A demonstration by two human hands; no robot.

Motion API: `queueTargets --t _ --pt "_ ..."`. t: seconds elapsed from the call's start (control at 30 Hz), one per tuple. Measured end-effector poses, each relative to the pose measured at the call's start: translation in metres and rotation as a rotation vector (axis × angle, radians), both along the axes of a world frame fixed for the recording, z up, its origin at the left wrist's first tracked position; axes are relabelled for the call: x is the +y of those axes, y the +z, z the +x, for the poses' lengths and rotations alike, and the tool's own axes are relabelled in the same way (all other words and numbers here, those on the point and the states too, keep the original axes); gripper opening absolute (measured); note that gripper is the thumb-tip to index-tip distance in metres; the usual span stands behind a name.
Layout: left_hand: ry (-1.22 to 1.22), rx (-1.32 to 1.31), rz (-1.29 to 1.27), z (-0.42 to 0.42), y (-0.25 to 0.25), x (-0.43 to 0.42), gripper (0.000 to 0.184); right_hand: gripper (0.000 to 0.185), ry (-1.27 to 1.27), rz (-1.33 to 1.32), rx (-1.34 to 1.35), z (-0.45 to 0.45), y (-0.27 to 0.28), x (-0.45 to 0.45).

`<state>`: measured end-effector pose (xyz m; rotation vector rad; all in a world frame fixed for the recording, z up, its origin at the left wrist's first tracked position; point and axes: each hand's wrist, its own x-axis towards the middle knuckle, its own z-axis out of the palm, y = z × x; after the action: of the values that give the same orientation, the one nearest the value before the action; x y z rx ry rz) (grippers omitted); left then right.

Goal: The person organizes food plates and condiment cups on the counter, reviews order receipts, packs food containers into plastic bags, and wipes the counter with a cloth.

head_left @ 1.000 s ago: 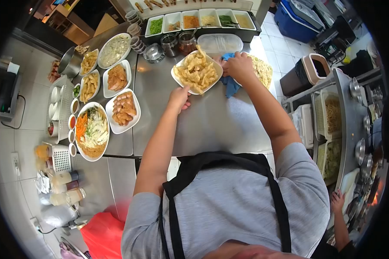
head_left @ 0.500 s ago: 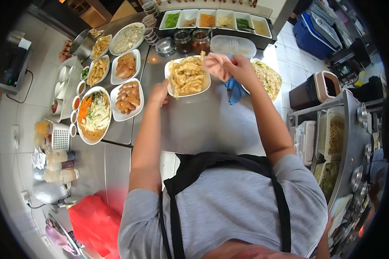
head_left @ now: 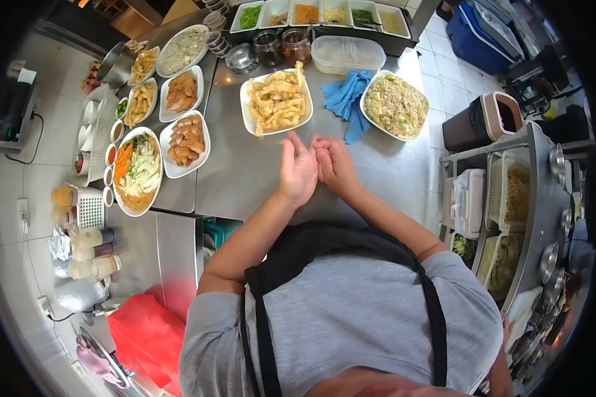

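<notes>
My left hand [head_left: 298,171] is over the steel counter [head_left: 245,178], palm turned up and fingers stretched out, holding nothing visible. Against its fingers rests my right hand [head_left: 336,167], whose fingers are curled; anything inside them is hidden. Beyond both hands stands a square white bowl of fried strips [head_left: 277,102]. A crumpled blue cloth [head_left: 348,102] lies to the right of that bowl. Beside the cloth is a bowl of fried rice [head_left: 396,106]. The pink cloth is not visible.
Plates of sliced meat [head_left: 187,142] and shredded vegetables [head_left: 138,172] stand at the left. Glass jars [head_left: 267,47], a clear lidded box [head_left: 348,54] and a topping rack [head_left: 306,14] line the back. Another person's arm [head_left: 500,377] shows at lower right.
My left hand has let go of the fried-strip bowl. Both hands have moved toward my body and met. The pink cloth held by my right hand has gone from sight.
</notes>
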<state>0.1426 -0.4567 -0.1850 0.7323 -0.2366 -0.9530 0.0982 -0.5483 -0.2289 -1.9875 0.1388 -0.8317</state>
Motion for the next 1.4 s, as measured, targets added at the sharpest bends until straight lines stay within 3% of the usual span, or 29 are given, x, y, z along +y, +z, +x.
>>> queueTargets --t 0.1,0.2,0.3,0.4,0.5,0.67,0.73,0.87,0.97,1.03,1.07,1.17,1.23,1.3,1.33,1.4 --pt "-0.042 0.017 -0.053 -0.001 -0.007 0.005 0.074 0.020 0.062 0.481 0.534 0.005 0.014 -0.022" --pt "0.008 -0.132 0.085 0.016 -0.006 0.013 0.076 0.026 -0.045 0.051 0.306 0.031 0.004 -0.043" --pt "0.030 0.069 0.422 0.033 -0.021 0.031 0.078 0.030 -0.497 -0.601 0.280 0.063 -0.004 -0.050" --pt "0.138 0.124 0.467 0.047 -0.029 0.035 0.078 0.037 -0.604 -0.683 0.672 0.080 -0.013 -0.045" --pt "0.138 0.121 0.468 0.062 -0.039 0.034 0.080 0.046 -0.310 -0.466 0.707 0.074 -0.003 -0.041" --pt "0.120 0.136 0.453 0.069 -0.043 0.034 0.080 0.066 -0.009 -0.379 0.595 0.001 -0.005 0.000" --pt "0.093 0.132 0.490 0.069 -0.043 0.039 0.076 0.071 0.133 -0.352 0.735 -0.045 0.014 0.006" --pt "-0.014 0.129 0.516 0.075 -0.038 0.066 0.059 0.058 0.030 -0.225 0.943 -0.137 0.017 -0.023" --pt "-0.032 0.058 0.572 0.075 -0.028 0.093 0.051 0.046 -0.190 -0.242 0.879 -0.184 0.000 -0.075" --pt "-0.004 0.062 0.568 0.076 -0.027 0.109 0.049 0.044 -0.260 0.028 0.924 -0.177 0.007 -0.096" --pt "0.015 0.069 0.563 0.076 -0.027 0.117 0.048 0.041 -0.278 0.022 0.772 -0.171 0.002 -0.093" --pt "0.000 0.100 0.509 0.075 -0.031 0.134 0.047 0.041 -0.017 -0.126 0.659 -0.121 0.014 -0.047" --pt "-0.054 0.007 0.539 0.072 -0.030 0.143 0.046 0.042 0.270 0.250 0.724 -0.081 0.026 -0.009" --pt "-0.089 -0.030 0.642 0.059 -0.028 0.160 0.046 0.040 0.515 0.384 0.698 -0.040 0.016 0.031" --pt "-0.120 -0.020 0.717 0.052 -0.027 0.167 0.046 0.044 0.602 0.317 0.686 -0.021 0.003 0.052" --pt "-0.149 0.027 0.668 0.033 -0.028 0.186 0.051 0.046 0.701 0.550 0.802 0.008 0.004 0.098"
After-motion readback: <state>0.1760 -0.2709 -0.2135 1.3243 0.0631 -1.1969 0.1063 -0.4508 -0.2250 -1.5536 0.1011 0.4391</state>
